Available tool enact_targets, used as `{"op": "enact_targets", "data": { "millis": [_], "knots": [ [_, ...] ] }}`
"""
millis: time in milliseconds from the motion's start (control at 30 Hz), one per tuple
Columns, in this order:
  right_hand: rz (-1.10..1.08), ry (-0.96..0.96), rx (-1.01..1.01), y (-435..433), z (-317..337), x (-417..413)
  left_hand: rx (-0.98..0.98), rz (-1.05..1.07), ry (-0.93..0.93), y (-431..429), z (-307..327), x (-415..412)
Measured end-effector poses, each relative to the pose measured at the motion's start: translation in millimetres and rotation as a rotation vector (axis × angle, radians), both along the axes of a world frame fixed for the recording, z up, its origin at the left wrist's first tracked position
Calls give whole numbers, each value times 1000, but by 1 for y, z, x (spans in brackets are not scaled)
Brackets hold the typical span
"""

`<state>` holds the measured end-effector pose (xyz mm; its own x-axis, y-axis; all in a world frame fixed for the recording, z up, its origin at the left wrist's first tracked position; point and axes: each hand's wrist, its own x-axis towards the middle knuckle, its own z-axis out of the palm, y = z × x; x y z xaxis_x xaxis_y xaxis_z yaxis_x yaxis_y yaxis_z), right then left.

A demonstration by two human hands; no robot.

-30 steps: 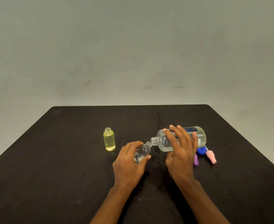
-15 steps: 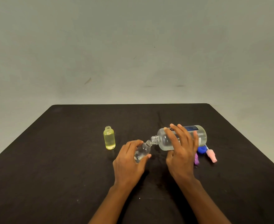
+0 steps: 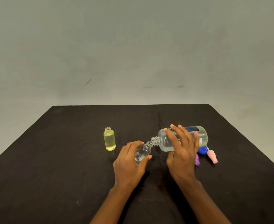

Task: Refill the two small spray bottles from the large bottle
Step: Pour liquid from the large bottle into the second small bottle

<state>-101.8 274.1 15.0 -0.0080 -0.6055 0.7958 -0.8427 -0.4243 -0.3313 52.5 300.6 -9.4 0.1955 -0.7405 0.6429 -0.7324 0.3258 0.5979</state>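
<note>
While left hand (image 3: 129,165) grips small bottle (image 3: 143,152), right hand (image 3: 181,152) large bottle (image 3: 201,136): black table (image 3: 68,159) (grey wall (image 3: 133,46)).

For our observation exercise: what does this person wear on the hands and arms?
Nothing visible: the left hand and right hand are bare, without gloves, rings or watch. The left forearm and right forearm are uncovered to the picture's lower edge; no sleeve or bracelet shows.

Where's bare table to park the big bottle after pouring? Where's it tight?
Free: far table strip behind the yellow bottle and large bottle; everything left of the yellow bottle. Tight: centre, where the left hand holds the small clear bottle at the large bottle's mouth; right of the right hand, blue cap, purple spray head and pink spray head cluster.
</note>
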Motion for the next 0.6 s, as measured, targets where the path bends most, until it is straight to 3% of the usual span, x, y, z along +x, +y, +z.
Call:
{"op": "enact_targets", "data": {
  "millis": [600],
  "knots": [
    [-3,-5,-13,0,1,0,5,-2,-3,0,2,0]
  ]
}}
